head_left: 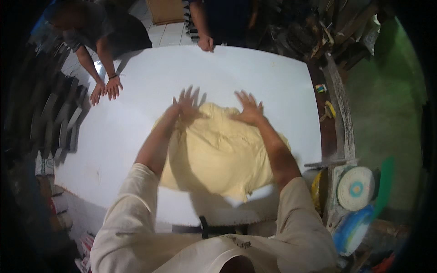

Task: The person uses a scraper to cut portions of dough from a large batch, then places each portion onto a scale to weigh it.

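Observation:
A large, pale yellow mass of dough [218, 154] lies spread on the white tabletop [118, 118], its surface creased and uneven. At its far left edge is my left hand [185, 105], slightly blurred, fingers spread and pointing away from me. My right hand [248, 110] is at the far right edge of the dough, fingers apart, the palm side against or just over it. Neither hand grips anything. Both my forearms reach across the dough and hide parts of its sides.
One person's hands [107, 89] rest on the table's far left corner. Another person's hand [206, 43] touches the far edge. Dark stacked trays [59, 113] line the left side. A dial scale [356, 188] stands at the near right, beside a blue-and-white round object [353, 231].

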Demonstrator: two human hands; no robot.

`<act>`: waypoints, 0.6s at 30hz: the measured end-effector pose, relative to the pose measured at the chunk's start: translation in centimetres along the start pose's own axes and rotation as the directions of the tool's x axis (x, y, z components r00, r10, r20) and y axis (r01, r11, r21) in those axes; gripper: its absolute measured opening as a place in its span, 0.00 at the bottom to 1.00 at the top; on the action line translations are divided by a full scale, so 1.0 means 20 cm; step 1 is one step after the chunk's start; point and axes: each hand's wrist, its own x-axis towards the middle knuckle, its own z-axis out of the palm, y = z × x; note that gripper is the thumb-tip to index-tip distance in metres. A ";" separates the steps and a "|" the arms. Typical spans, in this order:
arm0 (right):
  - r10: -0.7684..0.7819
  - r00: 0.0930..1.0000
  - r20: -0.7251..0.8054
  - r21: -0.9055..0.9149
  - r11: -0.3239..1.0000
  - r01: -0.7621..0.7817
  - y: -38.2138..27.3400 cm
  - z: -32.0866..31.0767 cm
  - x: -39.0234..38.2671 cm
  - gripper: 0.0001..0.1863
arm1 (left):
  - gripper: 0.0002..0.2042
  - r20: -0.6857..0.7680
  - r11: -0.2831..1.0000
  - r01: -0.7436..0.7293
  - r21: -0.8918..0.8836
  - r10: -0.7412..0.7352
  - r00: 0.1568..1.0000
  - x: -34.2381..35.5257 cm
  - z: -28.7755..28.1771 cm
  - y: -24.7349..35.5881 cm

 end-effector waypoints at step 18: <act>-0.161 0.958 -0.238 0.181 0.962 0.207 -0.79 -0.92 -0.66 0.07 | 0.09 -0.342 0.624 -0.467 -0.627 0.317 0.884 -0.95 -0.77 -0.18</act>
